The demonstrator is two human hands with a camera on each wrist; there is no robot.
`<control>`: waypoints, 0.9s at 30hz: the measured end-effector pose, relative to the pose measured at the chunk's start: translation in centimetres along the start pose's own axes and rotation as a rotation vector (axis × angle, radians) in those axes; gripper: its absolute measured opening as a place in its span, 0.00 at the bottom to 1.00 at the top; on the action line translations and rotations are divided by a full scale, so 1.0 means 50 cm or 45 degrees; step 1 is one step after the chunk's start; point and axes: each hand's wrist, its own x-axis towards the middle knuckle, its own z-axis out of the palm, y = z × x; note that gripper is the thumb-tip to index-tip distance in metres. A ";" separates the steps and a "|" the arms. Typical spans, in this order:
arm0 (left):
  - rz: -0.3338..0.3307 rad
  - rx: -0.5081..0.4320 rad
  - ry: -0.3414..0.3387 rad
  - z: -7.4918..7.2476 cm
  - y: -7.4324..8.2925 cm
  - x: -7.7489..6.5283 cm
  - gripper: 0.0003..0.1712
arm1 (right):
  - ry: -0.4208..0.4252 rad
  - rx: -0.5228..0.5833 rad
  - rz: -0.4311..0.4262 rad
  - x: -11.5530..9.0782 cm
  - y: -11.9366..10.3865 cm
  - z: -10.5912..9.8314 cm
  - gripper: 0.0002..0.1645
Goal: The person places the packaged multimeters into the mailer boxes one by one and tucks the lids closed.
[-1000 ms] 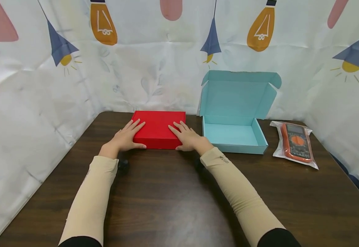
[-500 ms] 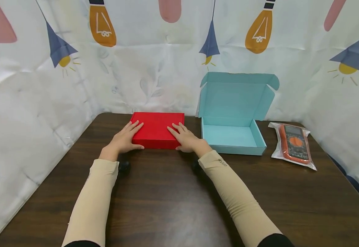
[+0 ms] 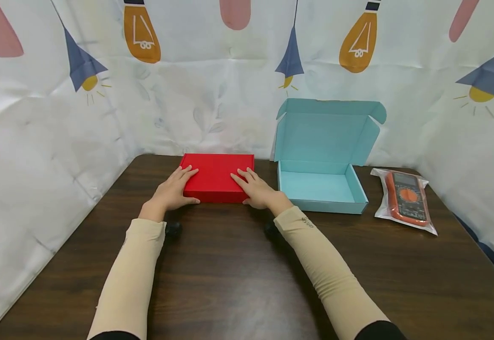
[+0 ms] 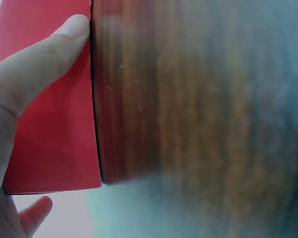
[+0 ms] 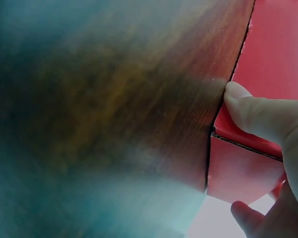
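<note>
A closed red box (image 3: 217, 172) lies at the back of the table, between two bare hands. The left hand (image 3: 171, 191) rests on its left end, fingers spread over the lid's edge and the thumb (image 4: 54, 54) straight along the front face. On the right end rests the right hand (image 3: 259, 190), its fingers extended over the lid and its thumb (image 5: 253, 109) against the front face near the corner. In the right wrist view the box's side shows a cardboard seam just below that thumb. Much of each palm is out of sight.
Just right of the red box stands a light-blue cardboard box (image 3: 321, 184), lid raised, nothing inside. Farther right lies an orange multimeter (image 3: 408, 196) in a clear plastic bag. A patterned white curtain (image 3: 230, 108) hangs behind the dark wooden table (image 3: 230, 264).
The red box's front edge has shifted very slightly away from the person. Both hands keep the same places on it. The head view has tilted a little.
</note>
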 end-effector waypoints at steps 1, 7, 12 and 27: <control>-0.004 -0.007 -0.005 0.000 -0.001 0.001 0.59 | 0.001 0.006 -0.005 -0.001 0.000 0.000 0.60; 0.011 0.018 -0.045 -0.003 0.001 0.004 0.61 | -0.013 0.045 0.020 -0.007 -0.002 -0.003 0.62; -0.012 0.052 -0.090 -0.003 0.003 0.004 0.62 | -0.021 0.049 0.032 -0.009 -0.004 -0.001 0.63; -0.045 0.035 -0.109 -0.003 0.005 0.014 0.64 | -0.011 0.051 0.042 0.003 0.007 0.007 0.61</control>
